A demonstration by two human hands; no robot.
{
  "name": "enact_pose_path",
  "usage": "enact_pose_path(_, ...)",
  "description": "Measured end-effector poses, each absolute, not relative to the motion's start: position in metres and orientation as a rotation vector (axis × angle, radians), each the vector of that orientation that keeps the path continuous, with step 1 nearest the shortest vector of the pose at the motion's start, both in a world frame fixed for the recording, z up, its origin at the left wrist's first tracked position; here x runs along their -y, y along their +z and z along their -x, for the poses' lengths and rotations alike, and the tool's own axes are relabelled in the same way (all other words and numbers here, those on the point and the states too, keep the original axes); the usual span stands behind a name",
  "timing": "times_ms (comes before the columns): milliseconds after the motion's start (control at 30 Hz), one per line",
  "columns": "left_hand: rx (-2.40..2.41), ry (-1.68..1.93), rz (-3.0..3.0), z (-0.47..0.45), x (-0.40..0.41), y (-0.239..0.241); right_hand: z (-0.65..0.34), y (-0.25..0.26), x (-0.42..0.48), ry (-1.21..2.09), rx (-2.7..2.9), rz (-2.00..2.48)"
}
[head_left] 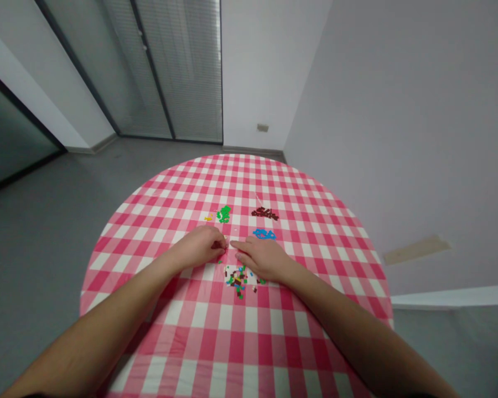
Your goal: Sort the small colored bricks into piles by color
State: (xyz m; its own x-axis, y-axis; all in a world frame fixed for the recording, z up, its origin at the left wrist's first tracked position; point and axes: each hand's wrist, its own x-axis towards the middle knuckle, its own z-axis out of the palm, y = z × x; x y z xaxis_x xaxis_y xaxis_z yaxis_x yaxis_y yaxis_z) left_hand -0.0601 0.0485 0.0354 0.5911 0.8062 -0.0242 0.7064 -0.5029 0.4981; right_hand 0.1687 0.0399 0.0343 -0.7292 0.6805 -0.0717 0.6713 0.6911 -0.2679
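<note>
My left hand (201,244) rests low over the table with its fingers curled into a pinch; a tiny piece may be at the fingertips, but I cannot make it out. Facing it, my right hand (265,257) has its index finger stretched out and its thumb apart, holding nothing that I can see. Just below both hands lies a mixed pile of small coloured pieces (237,281), like toy bricks. Beyond my right hand are blue pieces (264,234) and dark brown pieces (264,213). Green pieces (223,214) and a few yellow pieces (208,218) lie beyond my left hand.
The round table wears a pink and white checked tablecloth (216,342). A white wall (398,138) stands on the right, with a wall socket (263,127) on the far wall. Glass panels with blinds (182,72) stand at the back left, beyond the grey floor (37,232).
</note>
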Motion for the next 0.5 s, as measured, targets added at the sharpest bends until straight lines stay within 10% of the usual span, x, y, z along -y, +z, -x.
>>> enact_pose_path(500,-1.148,0.460,-2.526,0.0551,-0.0503,0.0259,-0.1708,0.0366,-0.0418,0.572,2.780,1.173)
